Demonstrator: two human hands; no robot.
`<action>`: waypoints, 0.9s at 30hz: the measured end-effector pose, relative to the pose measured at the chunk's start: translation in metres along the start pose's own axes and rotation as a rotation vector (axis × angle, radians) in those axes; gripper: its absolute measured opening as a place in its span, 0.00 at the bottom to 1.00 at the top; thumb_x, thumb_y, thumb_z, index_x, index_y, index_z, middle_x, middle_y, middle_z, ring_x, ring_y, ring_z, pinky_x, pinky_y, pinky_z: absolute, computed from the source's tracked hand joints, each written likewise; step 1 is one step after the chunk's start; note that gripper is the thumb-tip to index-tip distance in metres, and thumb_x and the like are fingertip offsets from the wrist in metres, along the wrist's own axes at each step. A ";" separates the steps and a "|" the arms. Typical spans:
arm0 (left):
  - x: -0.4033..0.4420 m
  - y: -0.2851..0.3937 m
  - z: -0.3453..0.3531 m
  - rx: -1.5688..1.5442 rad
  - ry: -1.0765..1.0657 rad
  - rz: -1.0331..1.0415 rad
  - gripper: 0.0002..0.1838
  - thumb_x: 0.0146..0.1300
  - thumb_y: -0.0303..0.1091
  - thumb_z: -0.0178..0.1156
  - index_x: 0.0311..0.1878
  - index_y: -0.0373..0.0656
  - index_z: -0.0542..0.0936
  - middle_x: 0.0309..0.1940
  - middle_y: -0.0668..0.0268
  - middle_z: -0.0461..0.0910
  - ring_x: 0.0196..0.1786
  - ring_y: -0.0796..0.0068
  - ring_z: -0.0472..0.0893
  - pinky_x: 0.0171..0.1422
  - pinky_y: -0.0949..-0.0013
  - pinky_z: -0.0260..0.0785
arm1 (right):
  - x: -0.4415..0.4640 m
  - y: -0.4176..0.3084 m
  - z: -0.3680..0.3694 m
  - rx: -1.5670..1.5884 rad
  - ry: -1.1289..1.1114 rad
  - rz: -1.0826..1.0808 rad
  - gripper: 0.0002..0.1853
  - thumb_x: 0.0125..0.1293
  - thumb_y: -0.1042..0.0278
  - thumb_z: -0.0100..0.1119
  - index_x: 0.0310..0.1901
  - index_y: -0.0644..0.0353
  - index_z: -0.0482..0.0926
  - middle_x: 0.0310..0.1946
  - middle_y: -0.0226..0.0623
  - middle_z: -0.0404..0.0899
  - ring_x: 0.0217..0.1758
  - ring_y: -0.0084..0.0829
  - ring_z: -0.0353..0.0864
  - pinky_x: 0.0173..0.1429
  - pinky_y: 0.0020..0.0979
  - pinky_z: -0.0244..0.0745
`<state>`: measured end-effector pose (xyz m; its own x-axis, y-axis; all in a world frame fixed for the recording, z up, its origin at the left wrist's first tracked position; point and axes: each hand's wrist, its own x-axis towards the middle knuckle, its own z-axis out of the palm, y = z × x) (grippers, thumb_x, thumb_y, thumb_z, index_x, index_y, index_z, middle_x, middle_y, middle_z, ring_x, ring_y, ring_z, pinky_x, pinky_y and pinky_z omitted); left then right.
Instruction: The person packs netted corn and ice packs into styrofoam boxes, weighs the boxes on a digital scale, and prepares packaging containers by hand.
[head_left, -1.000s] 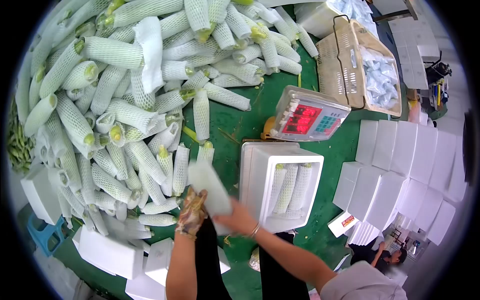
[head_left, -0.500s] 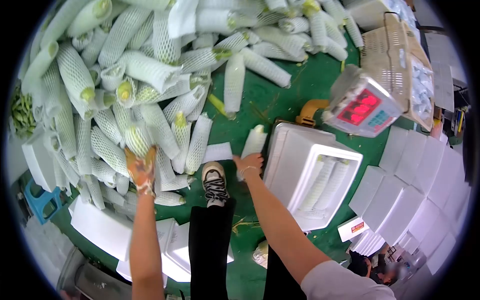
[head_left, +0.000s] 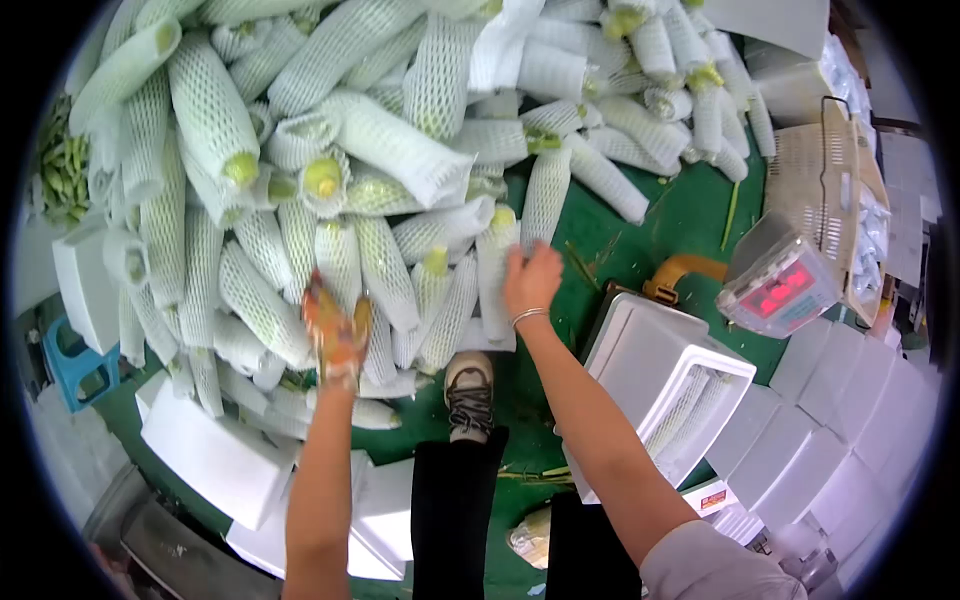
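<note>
A green floor (head_left: pixel 640 245) runs beneath everything. Across the left and far side spreads a big heap of long, pale green vegetables in white foam netting (head_left: pixel 395 150), lying at all angles across one another. Stacked white foam boxes (head_left: pixel 800 425) fill the right side, and further white foam boxes (head_left: pixel 215 440) lie at the near left. At the far right stands a tan plastic crate with slotted walls (head_left: pixel 800 175), with bluish-white packs (head_left: pixel 870 240) inside it. An open white foam box (head_left: pixel 630 355) sits right of the middle, its opening turned to the right, with some netted vegetables (head_left: pixel 688 410) inside.

Beyond that box, an electronic scale with a lit red display (head_left: pixel 782 285) stands beside a yellow-brown post (head_left: pixel 682 270). A blue plastic stool (head_left: pixel 75 368) is at the left edge.

Among the heap's near edge, one netted vegetable (head_left: pixel 338 260) points toward the left hand (head_left: pixel 336 325), which wears a mottled orange-brown glove. Its fingers and thumb flank that near end; whether they grip it I cannot tell. The right hand (head_left: pixel 532 282), bare, has bent fingers just beside an upright netted vegetable (head_left: pixel 496 275); I cannot tell whether they hold it. A beige-and-black laced shoe (head_left: pixel 469 395) rests between the two forearms. A thin bracelet (head_left: pixel 530 316) circles the right wrist.
</note>
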<state>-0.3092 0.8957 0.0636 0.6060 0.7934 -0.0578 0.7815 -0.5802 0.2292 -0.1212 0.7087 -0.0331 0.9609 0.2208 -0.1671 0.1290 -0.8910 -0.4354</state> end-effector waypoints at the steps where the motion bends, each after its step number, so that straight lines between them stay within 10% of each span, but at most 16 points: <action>1: -0.016 0.004 -0.010 -0.023 0.036 0.038 0.36 0.57 0.36 0.62 0.64 0.27 0.60 0.57 0.39 0.66 0.58 0.45 0.69 0.63 0.55 0.62 | 0.022 0.006 -0.002 -0.009 0.137 0.097 0.35 0.50 0.50 0.67 0.50 0.71 0.66 0.46 0.59 0.71 0.51 0.54 0.71 0.55 0.44 0.66; 8: -0.135 0.051 -0.079 -0.913 -0.420 -0.548 0.26 0.59 0.34 0.62 0.59 0.35 0.68 0.53 0.62 0.69 0.55 0.72 0.69 0.58 0.72 0.61 | 0.072 0.004 -0.016 0.128 -0.174 0.335 0.34 0.45 0.54 0.69 0.47 0.72 0.67 0.39 0.56 0.78 0.43 0.53 0.79 0.47 0.45 0.75; 11: -0.153 0.058 -0.075 -1.422 -0.417 -0.337 0.29 0.67 0.50 0.50 0.62 0.37 0.66 0.54 0.62 0.71 0.52 0.72 0.71 0.58 0.69 0.63 | 0.028 0.011 -0.057 0.232 0.155 0.175 0.29 0.43 0.57 0.68 0.42 0.69 0.69 0.34 0.58 0.77 0.40 0.54 0.79 0.43 0.45 0.74; 14: -0.128 0.120 -0.083 -0.935 -0.579 -0.463 0.27 0.67 0.42 0.52 0.63 0.36 0.63 0.52 0.59 0.71 0.48 0.69 0.73 0.54 0.70 0.68 | -0.054 0.006 -0.162 0.522 -0.201 0.230 0.30 0.48 0.60 0.66 0.48 0.66 0.64 0.38 0.60 0.75 0.43 0.59 0.76 0.47 0.46 0.72; 17: -0.140 0.169 -0.082 -0.877 -0.829 -0.453 0.29 0.64 0.42 0.57 0.63 0.38 0.63 0.53 0.56 0.74 0.51 0.64 0.76 0.55 0.66 0.70 | -0.149 0.021 -0.252 0.693 -0.552 0.265 0.36 0.50 0.57 0.68 0.55 0.66 0.61 0.41 0.59 0.75 0.44 0.54 0.78 0.48 0.42 0.73; 18: -0.164 0.189 -0.081 -1.134 -0.762 -0.746 0.28 0.62 0.42 0.58 0.60 0.35 0.65 0.48 0.55 0.76 0.47 0.64 0.78 0.50 0.64 0.73 | -0.164 0.029 -0.284 0.801 -0.830 0.419 0.35 0.52 0.55 0.68 0.55 0.66 0.63 0.40 0.55 0.76 0.45 0.47 0.79 0.48 0.39 0.74; 19: -0.174 0.210 -0.086 -1.495 -0.873 -0.888 0.26 0.60 0.39 0.60 0.55 0.33 0.68 0.40 0.55 0.78 0.40 0.61 0.79 0.46 0.61 0.74 | -0.189 0.044 -0.297 0.854 -0.664 0.248 0.30 0.56 0.55 0.66 0.53 0.65 0.68 0.39 0.47 0.76 0.45 0.39 0.79 0.49 0.36 0.73; 24: -0.217 0.235 -0.077 -1.303 -0.834 -0.989 0.23 0.52 0.38 0.62 0.47 0.32 0.71 0.32 0.54 0.77 0.32 0.62 0.79 0.39 0.64 0.75 | -0.194 0.175 -0.321 0.271 0.037 0.495 0.25 0.55 0.65 0.63 0.51 0.70 0.68 0.41 0.52 0.72 0.45 0.49 0.74 0.50 0.40 0.70; 27: -0.223 0.247 -0.064 -1.272 -0.866 -0.921 0.22 0.51 0.38 0.63 0.46 0.33 0.71 0.31 0.55 0.77 0.31 0.64 0.79 0.37 0.66 0.74 | -0.197 0.229 -0.272 0.246 0.006 0.645 0.29 0.52 0.62 0.64 0.51 0.72 0.66 0.43 0.57 0.72 0.47 0.54 0.73 0.51 0.42 0.69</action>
<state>-0.2607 0.5877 0.1955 0.3094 0.1913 -0.9315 0.5492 0.7637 0.3393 -0.2148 0.3535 0.1410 0.8285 -0.3259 -0.4554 -0.5275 -0.7273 -0.4390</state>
